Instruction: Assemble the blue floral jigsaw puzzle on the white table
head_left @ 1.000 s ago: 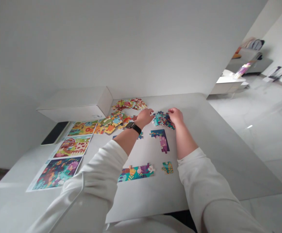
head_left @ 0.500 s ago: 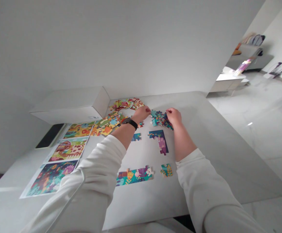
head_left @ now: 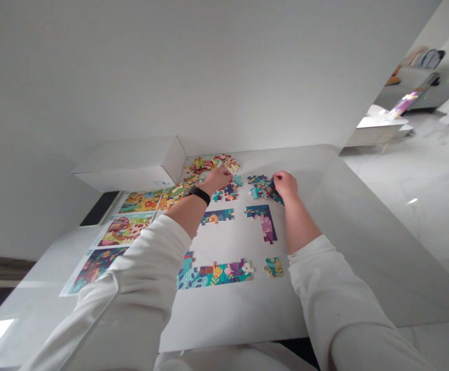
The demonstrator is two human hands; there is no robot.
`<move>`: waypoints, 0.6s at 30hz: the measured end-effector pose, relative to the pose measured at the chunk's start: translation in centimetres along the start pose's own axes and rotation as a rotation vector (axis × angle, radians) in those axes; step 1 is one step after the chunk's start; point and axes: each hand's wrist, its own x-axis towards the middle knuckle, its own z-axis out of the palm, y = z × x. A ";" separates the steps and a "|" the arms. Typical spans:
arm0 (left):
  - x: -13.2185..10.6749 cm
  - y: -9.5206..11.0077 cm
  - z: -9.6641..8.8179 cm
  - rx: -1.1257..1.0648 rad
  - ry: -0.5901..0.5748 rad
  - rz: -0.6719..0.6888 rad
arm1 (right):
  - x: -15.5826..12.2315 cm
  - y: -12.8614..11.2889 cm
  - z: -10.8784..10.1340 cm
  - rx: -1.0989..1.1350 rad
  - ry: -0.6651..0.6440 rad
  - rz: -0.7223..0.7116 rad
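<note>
My left hand point(head_left: 218, 179), with a black watch point(head_left: 198, 194) on its wrist, lies curled among loose puzzle pieces point(head_left: 230, 191), fingertips beside a teal piece point(head_left: 238, 180). What it pinches is hidden. My right hand point(head_left: 285, 184) is closed on the right edge of a teal-and-blue heap of pieces point(head_left: 260, 187). Closer to me lie joined sections: a blue strip point(head_left: 217, 216), a purple L-shaped part point(head_left: 263, 220), a long flowered strip point(head_left: 216, 273) and a small teal bit point(head_left: 273, 267).
A white table point(head_left: 348, 247) bears it all. An orange-red pile of pieces point(head_left: 212, 164) lies at the back beside a white box point(head_left: 131, 164). Three picture sheets point(head_left: 122, 229) and a black phone point(head_left: 99, 208) lie to the left. A wall stands behind.
My left hand has slid left, away from the teal heap toward the orange pile, uncovering the blue strip. My right hand stays at the heap. The view has shifted slightly.
</note>
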 end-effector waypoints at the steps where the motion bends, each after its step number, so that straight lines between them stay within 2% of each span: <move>1: -0.1 -0.1 -0.2 0.007 -0.010 0.000 | 0.0 0.0 0.0 -0.001 0.000 -0.001; 6: -0.6 -0.4 -1.0 0.059 -0.028 0.008 | 0.2 0.2 0.1 -0.001 -0.007 0.006; 14: -0.4 -0.9 -0.9 0.142 -0.046 0.012 | 0.2 0.1 -0.1 0.006 -0.027 0.014; 18: 0.0 -0.8 -0.8 0.245 -0.006 0.026 | 0.0 -0.1 -0.3 0.002 -0.030 0.024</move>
